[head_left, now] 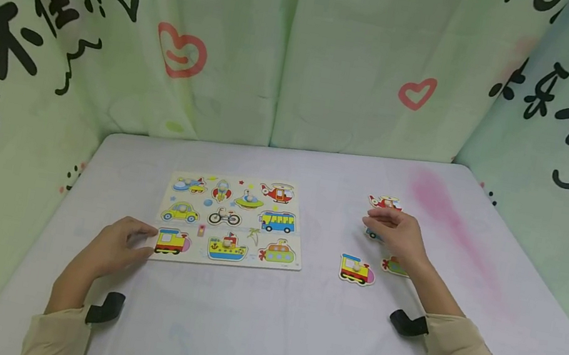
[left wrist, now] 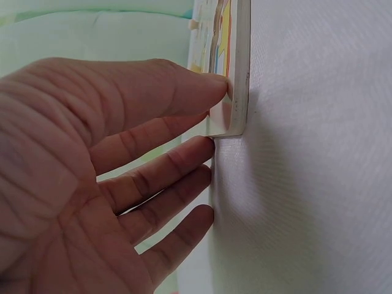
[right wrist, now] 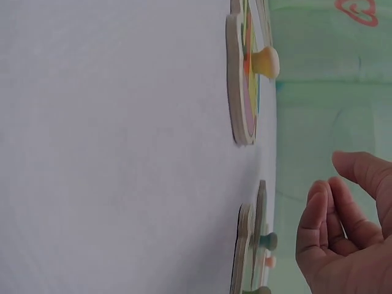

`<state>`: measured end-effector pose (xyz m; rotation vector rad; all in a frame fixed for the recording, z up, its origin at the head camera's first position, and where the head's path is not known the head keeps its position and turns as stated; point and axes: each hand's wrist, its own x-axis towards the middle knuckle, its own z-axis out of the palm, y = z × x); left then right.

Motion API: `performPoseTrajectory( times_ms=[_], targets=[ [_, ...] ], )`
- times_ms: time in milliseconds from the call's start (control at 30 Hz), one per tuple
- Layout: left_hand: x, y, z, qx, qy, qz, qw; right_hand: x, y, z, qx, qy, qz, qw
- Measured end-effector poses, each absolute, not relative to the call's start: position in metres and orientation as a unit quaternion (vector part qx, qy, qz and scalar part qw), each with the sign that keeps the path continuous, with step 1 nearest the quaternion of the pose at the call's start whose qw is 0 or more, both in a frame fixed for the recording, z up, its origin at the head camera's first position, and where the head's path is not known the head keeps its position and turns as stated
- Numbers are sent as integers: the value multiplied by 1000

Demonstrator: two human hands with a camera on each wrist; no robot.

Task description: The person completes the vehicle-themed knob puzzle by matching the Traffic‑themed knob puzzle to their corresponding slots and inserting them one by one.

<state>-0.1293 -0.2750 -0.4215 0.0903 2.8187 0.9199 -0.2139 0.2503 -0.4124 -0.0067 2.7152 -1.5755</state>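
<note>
A puzzle board printed with several vehicles lies flat on the table. My left hand touches its near left corner, thumb and fingers fairly straight; in the left wrist view the thumb rests on that corner. My right hand hovers over loose knobbed pieces, its fingers loosely bent and holding nothing, with a gap between thumb and fingertips. A train piece lies left of the wrist. The helicopter piece lies beyond the hand, and a green piece is partly hidden under the wrist. Another piece, bluish, is mostly covered.
A white cloth covers the table, with a pink stain at the right. Light green curtains with hearts and black characters surround the back and sides. Black wrist mounts stick out at both sleeves.
</note>
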Motion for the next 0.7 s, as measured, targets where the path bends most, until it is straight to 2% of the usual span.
performPoseTrajectory(
  times_ms=[700],
  targets=[
    [-131,-276,-423,31,947,309,84,-219,286,-407,-17,918,-396,38]
  ],
)
